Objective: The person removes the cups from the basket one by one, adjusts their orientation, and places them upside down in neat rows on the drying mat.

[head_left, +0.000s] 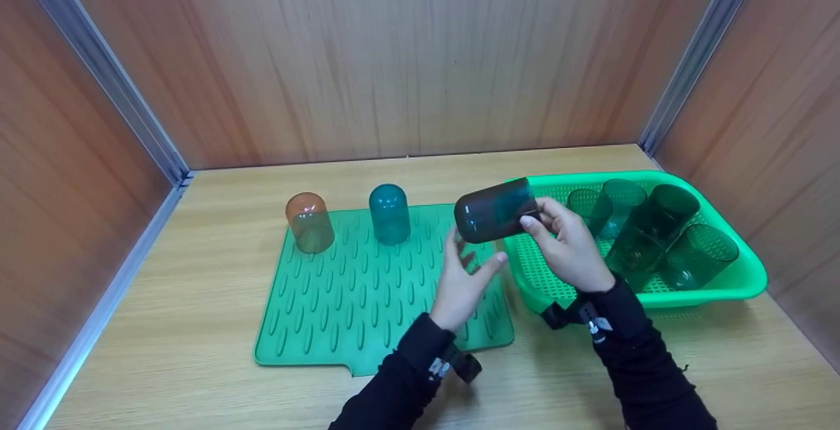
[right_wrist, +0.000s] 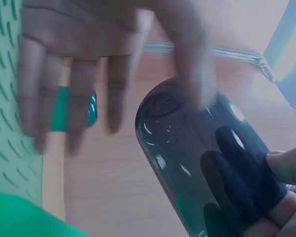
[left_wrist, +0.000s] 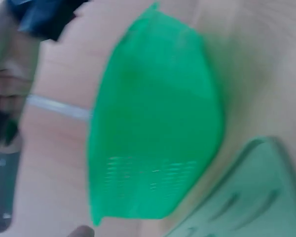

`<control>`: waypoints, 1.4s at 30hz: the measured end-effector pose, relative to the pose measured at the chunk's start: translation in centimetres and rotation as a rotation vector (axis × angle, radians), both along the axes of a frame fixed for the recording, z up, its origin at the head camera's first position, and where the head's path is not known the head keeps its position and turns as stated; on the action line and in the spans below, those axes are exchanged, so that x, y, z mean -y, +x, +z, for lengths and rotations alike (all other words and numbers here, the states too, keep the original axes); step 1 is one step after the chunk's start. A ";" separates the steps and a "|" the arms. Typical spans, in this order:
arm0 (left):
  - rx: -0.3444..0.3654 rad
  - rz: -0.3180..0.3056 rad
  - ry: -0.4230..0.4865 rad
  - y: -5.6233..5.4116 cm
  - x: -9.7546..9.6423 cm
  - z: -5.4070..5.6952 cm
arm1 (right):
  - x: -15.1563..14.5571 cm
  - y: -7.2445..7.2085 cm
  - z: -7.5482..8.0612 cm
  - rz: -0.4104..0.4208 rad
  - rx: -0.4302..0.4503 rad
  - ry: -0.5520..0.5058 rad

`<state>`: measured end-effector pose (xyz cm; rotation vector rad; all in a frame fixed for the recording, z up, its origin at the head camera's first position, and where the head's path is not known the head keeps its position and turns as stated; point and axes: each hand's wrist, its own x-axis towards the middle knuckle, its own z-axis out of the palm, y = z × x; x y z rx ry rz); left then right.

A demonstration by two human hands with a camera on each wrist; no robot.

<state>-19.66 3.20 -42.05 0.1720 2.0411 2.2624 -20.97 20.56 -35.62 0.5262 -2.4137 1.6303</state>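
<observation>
My right hand (head_left: 569,246) grips a dark, see-through cup (head_left: 495,212) near its mouth. The cup lies tilted in the air, rounded base toward the left, over the gap between mat and basket. Through its wall in the right wrist view, fingers (right_wrist: 227,173) show dark. Just below the base is my left hand (head_left: 462,279), fingers spread and thumb out, holding nothing. On the green drying mat (head_left: 367,325), an orange cup (head_left: 310,223) stands upside down at the far left corner. A blue cup (head_left: 390,215) stands upside down to its right.
A green plastic basket (head_left: 755,279) at the right holds several see-through cups (head_left: 699,256), some leaning together. Wood-look panels (head_left: 420,56) close off the back and both sides of the table (head_left: 184,325). Cameras are strapped to both wrists.
</observation>
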 end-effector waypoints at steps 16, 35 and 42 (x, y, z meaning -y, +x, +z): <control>-0.089 0.070 0.116 0.0 2.3 0.6 | 2.4 1.0 -2.6 0.150 0.109 -0.168; -0.117 -0.040 -0.069 -1.0 5.4 2.0 | 3.1 1.0 -4.5 -0.013 0.066 0.198; -0.176 -0.048 -0.240 -1.5 6.1 3.3 | 3.0 1.8 -5.6 -0.008 -0.073 0.440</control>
